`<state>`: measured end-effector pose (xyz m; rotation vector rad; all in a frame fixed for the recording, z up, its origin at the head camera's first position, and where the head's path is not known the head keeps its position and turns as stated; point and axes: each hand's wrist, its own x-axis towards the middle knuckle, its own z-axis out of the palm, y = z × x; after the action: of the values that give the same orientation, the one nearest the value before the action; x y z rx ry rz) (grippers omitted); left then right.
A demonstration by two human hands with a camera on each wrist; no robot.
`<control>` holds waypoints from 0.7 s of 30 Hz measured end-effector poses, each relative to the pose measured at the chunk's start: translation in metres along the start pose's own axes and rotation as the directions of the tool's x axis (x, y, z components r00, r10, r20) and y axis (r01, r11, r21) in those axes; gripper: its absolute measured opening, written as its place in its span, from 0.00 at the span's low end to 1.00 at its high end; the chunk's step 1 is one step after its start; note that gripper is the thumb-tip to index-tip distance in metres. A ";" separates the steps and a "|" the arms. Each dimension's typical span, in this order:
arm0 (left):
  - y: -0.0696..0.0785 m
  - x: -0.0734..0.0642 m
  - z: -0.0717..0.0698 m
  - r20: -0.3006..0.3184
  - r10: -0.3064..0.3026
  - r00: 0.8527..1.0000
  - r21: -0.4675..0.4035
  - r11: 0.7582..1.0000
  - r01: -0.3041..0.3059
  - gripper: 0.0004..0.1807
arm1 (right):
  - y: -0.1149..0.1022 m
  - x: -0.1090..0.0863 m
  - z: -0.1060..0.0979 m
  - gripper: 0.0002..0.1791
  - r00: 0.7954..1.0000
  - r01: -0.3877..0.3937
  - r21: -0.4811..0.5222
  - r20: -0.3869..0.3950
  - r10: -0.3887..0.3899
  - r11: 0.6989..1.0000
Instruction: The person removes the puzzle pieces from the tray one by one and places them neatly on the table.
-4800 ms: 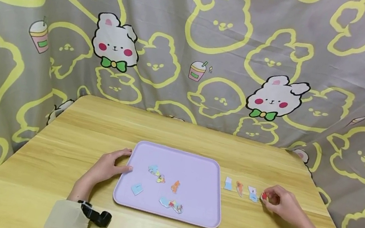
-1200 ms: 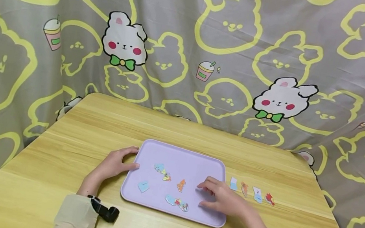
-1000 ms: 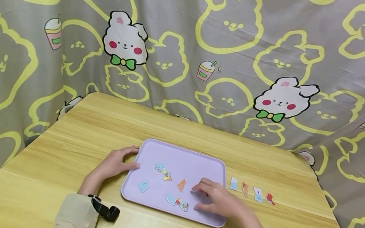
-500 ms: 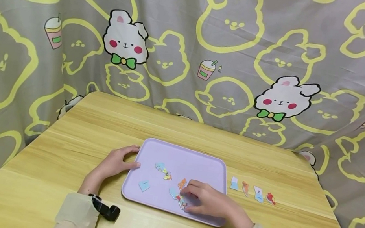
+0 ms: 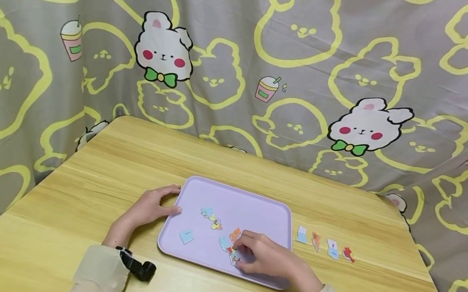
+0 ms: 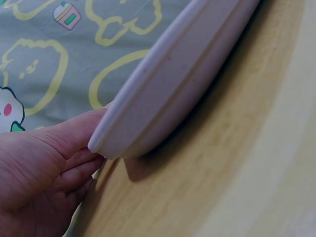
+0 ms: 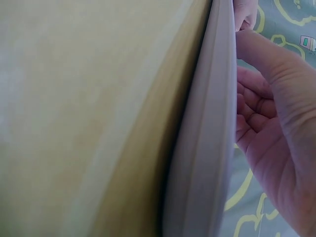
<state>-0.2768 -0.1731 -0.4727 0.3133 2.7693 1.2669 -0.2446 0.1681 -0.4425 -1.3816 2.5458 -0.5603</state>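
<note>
My left hand (image 5: pixel 149 209) holds the left edge of a lilac tray (image 5: pixel 249 197), its thumb over the rim; the left wrist view shows the fingers curled beside the edge. On the tray, my right hand (image 5: pixel 264 258) pinches a joined strip of puzzle pieces (image 5: pixel 225 243), blue, red and multicoloured, between thumb and fingers, which partly hide it. Just above that strip lies an orange piece (image 5: pixel 235 233). Another joined group of pieces (image 5: pixel 211 217), blue and yellow, sits further left, with a single light blue piece (image 5: pixel 186 236) below it.
Right of the tray a row of loose pieces lies on the wooden table (image 5: pixel 141 152): blue-and-white (image 5: pixel 302 234), orange (image 5: pixel 316 241), another blue-and-white one (image 5: pixel 332 249) and a red one (image 5: pixel 348 254). A patterned grey curtain (image 5: pixel 244 25) hangs behind the table.
The right hand let go of the red piece at the row's end and moved left over the tray. It took hold of the lower joined strip, which has turned steeper. The left hand stayed at the rim.
</note>
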 end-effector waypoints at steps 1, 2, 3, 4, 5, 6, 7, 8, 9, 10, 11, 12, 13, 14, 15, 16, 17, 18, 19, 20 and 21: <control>0.000 0.000 0.000 -0.001 0.001 1.000 0.001 1.000 -0.001 0.32 | 0.000 0.000 0.000 0.13 1.000 -0.006 -0.002 0.002 0.006 1.000; 0.000 0.000 0.000 -0.002 0.003 1.000 0.001 1.000 -0.003 0.32 | 0.000 0.000 0.000 0.13 1.000 -0.012 -0.004 0.004 0.012 1.000; 0.000 0.000 0.000 -0.002 0.007 1.000 0.005 1.000 -0.007 0.32 | -0.001 0.001 0.000 0.13 1.000 -0.015 -0.007 0.006 0.015 1.000; 0.001 0.000 0.000 -0.003 0.004 1.000 0.002 1.000 -0.004 0.32 | -0.001 0.001 0.000 0.13 1.000 -0.018 -0.008 0.007 0.018 1.000; 0.001 0.000 0.000 -0.005 0.002 1.000 0.000 1.000 -0.002 0.32 | -0.001 0.002 0.000 0.13 1.000 -0.020 -0.010 0.009 0.020 1.000; 0.001 0.000 0.000 -0.007 0.000 1.000 0.001 1.000 0.000 0.32 | -0.001 0.002 0.000 0.12 1.000 -0.023 -0.011 0.011 0.023 1.000; 0.001 0.000 0.000 -0.007 0.005 1.000 0.005 1.000 -0.005 0.31 | -0.001 0.003 0.001 0.12 1.000 -0.026 -0.011 0.011 0.026 1.000; 0.001 0.000 0.000 -0.007 0.006 1.000 0.006 1.000 -0.006 0.31 | -0.002 0.003 0.001 0.12 1.000 -0.028 -0.009 0.012 0.028 1.000; 0.001 0.000 0.000 -0.006 0.006 1.000 0.008 1.000 -0.006 0.31 | -0.002 0.003 0.001 0.12 0.999 -0.031 -0.008 0.012 0.031 0.999; 0.001 0.000 0.000 -0.004 0.002 1.000 0.006 1.000 -0.002 0.32 | -0.002 0.003 0.001 0.12 0.999 -0.034 -0.005 0.011 0.034 0.999; 0.001 0.000 0.000 -0.002 0.003 1.000 0.007 1.000 -0.003 0.32 | -0.002 0.003 0.001 0.12 0.999 -0.037 -0.005 0.009 0.037 0.999; 0.001 0.000 0.000 -0.001 0.001 1.000 0.005 1.000 -0.001 0.32 | -0.002 0.003 0.001 0.13 0.999 -0.037 -0.003 0.006 0.037 0.999; 0.001 0.000 0.000 0.001 0.001 1.000 0.005 1.000 -0.001 0.32 | -0.003 0.003 0.001 0.13 0.999 -0.036 -0.001 0.002 0.036 0.999; 0.001 0.000 0.000 0.001 -0.002 1.000 0.001 1.000 0.002 0.32 | -0.003 0.003 0.001 0.13 0.999 -0.034 0.001 -0.005 0.034 0.999; 0.001 -0.001 0.000 0.001 0.000 1.000 0.002 1.000 0.000 0.31 | -0.003 0.003 0.002 0.14 0.999 -0.031 0.007 -0.013 0.031 1.000; 0.001 -0.001 0.000 0.001 0.000 1.000 0.001 1.000 0.000 0.31 | -0.003 0.003 0.002 0.14 0.999 -0.025 0.017 -0.023 0.025 1.000; 0.001 -0.001 0.000 0.001 0.003 1.000 0.002 1.000 -0.003 0.31 | -0.003 0.002 0.003 0.14 0.999 -0.020 0.031 -0.035 0.021 0.999; 0.001 -0.001 0.000 0.000 0.002 1.000 0.002 1.000 -0.002 0.31 | -0.003 0.002 0.003 0.14 0.999 -0.010 0.047 -0.049 0.013 0.999; 0.001 -0.001 0.000 0.001 0.002 1.000 0.003 1.000 -0.002 0.31 | -0.003 0.002 0.003 0.14 0.998 0.000 0.060 -0.068 0.004 0.998; 0.001 -0.001 0.000 0.002 0.001 1.000 0.002 1.000 -0.001 0.31 | -0.002 0.001 0.003 0.14 0.996 0.010 0.075 -0.086 -0.004 0.997; 0.001 -0.001 -0.001 0.003 -0.001 1.000 0.001 1.000 0.001 0.31 | -0.002 0.001 0.004 0.14 0.995 0.019 0.091 -0.103 -0.009 0.996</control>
<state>-0.2762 -0.1733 -0.4719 0.3133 2.7678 1.2637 -0.2423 0.1656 -0.4449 -1.3739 2.5544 -0.7599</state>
